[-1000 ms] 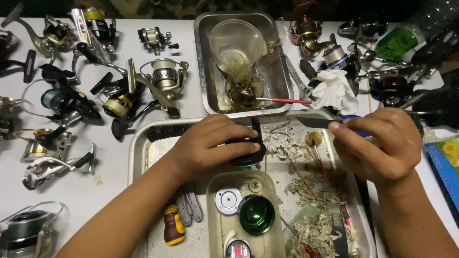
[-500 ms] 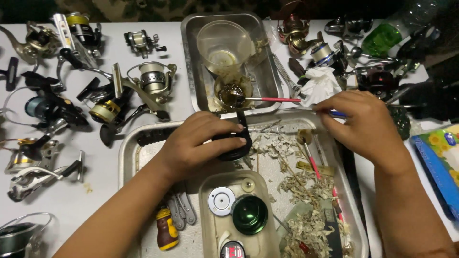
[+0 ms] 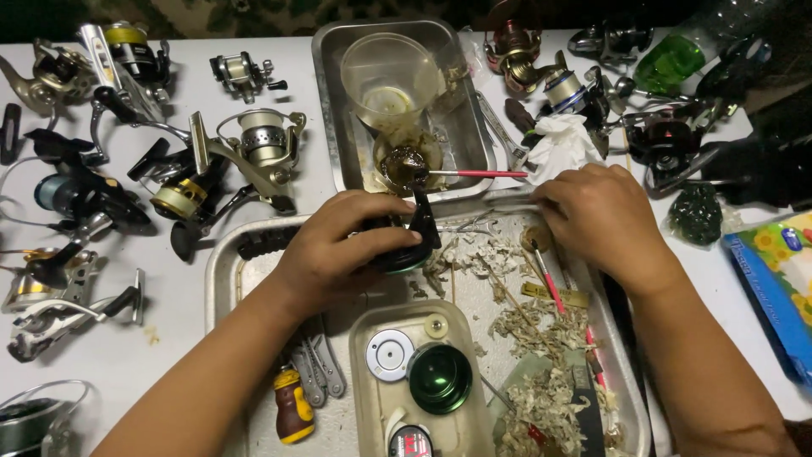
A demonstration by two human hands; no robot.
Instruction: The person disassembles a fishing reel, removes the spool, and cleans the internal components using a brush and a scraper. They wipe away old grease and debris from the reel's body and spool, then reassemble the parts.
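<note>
- Your left hand (image 3: 347, 245) has its grip clamped over a dark reel body (image 3: 404, 254), pinning it down inside the large metal tray (image 3: 222, 279), probably so it stays steady while you work on it
- Your right hand (image 3: 605, 216) rests on the far rim of that tray, fingers curled together; I cannot tell whether they pinch some thin tool, because the knuckles hide it
- The tray floor is strewn with pale paper scraps (image 3: 541, 398), likely there to catch grease
- A smaller tray (image 3: 365, 338) in front of you keeps loose parts together: a green spool (image 3: 440, 378) and a white round cap (image 3: 390, 355)
- Beyond your hands, a steel pan (image 3: 326, 93) holds a clear plastic cup (image 3: 391, 80) and a red-handled brush (image 3: 478, 173) lying across its near edge
- At the right edge of the bench (image 3: 169, 355), a blue flat box with a yellow flower print (image 3: 774, 271); a green bottle (image 3: 677, 59) lies far right
- A small brown bottle with a yellow label (image 3: 292, 406) lies just left of the small tray
</note>
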